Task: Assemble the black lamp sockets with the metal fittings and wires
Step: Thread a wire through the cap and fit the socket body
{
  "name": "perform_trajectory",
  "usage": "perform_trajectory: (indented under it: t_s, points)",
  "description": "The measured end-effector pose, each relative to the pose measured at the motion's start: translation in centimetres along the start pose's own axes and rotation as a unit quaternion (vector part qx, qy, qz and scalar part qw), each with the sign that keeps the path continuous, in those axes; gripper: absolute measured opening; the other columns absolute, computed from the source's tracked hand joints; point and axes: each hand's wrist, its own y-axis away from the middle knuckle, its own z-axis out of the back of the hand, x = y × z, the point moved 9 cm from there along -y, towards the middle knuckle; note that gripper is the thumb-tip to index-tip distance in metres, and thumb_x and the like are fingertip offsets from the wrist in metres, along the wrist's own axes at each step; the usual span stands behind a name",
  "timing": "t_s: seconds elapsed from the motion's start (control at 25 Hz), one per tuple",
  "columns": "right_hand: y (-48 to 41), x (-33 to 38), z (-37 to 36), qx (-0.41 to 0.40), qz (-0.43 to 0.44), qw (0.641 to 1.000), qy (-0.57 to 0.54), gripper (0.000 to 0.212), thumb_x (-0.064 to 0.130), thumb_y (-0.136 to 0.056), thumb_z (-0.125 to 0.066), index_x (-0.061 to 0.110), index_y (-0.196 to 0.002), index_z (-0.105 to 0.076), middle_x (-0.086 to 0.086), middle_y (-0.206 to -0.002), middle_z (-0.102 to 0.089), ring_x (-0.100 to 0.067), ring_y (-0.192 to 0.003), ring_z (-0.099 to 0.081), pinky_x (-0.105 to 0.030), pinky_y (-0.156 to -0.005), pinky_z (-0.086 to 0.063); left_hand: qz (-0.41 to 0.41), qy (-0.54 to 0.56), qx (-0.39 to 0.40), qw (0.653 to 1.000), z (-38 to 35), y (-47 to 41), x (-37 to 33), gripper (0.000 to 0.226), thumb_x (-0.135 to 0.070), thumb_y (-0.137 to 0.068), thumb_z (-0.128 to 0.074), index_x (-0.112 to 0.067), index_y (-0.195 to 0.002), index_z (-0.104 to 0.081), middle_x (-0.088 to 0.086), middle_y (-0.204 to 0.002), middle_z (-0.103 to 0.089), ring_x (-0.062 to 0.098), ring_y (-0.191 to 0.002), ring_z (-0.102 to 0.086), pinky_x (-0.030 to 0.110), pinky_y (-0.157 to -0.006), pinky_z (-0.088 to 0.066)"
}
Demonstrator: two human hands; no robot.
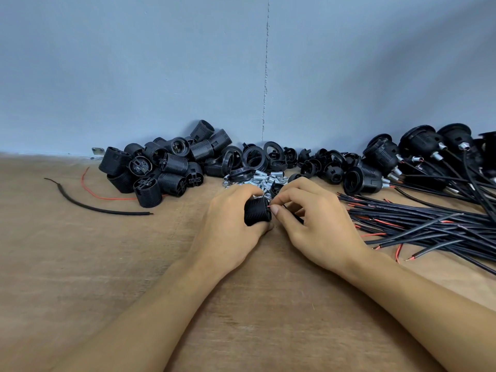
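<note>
Feeding a wire into a socket looks like the step in hand. The black lamp socket point(257, 214) lies on its side at mid-table point(107, 264), one end facing three o'clock. The left hand point(228, 224) wraps it from nine o'clock, fingers curled over the ribbed body. The right hand point(319, 226), at three o'clock and right against that end, pinches a black wire point(297, 217) whose red tip meets the socket. Next, I'd judge, comes steady aim to seat the tip inside. At twelve o'clock, just beyond the hands, lie the metal fittings point(264, 179). Bare sockets point(161, 167) pile at ten o'clock, loose wires point(429, 224) fan out at three, and wired sockets point(418, 157) sit at two.
</note>
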Motion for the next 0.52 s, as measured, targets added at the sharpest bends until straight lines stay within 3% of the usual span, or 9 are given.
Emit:
perform_trajectory:
  t_s: [0.28,0.52]
  points:
    - [-0.08,-0.18,-0.31,0.017,0.003,1.0,0.013,0.005,0.029,-0.093,-0.065,0.03,-0.091,-0.069,0.017,-0.101,-0.059,-0.009,-0.086,-0.061,-0.041,-0.076,-0.053,0.004,-0.002,0.004,1.0,0.14,0.12,-0.24,0.029,-0.032,-0.071,-0.088,-0.025,-0.094,-0.071,-0.012,-0.086,-0.062,0.013,-0.085,-0.058,0.033,-0.074,-0.048]
    - [-0.23,-0.03,-0.3,0.019,0.008,1.0,-0.007,0.014,0.035,-0.096,-0.058,0.031,-0.083,-0.06,0.015,-0.098,-0.059,-0.011,-0.084,-0.059,-0.043,-0.075,-0.052,0.002,0.008,0.009,1.0,0.17,0.12,-0.4,0.031,-0.029,-0.07,-0.089,-0.025,-0.095,-0.072,-0.011,-0.086,-0.063,0.012,-0.083,-0.059,0.037,-0.074,-0.051]
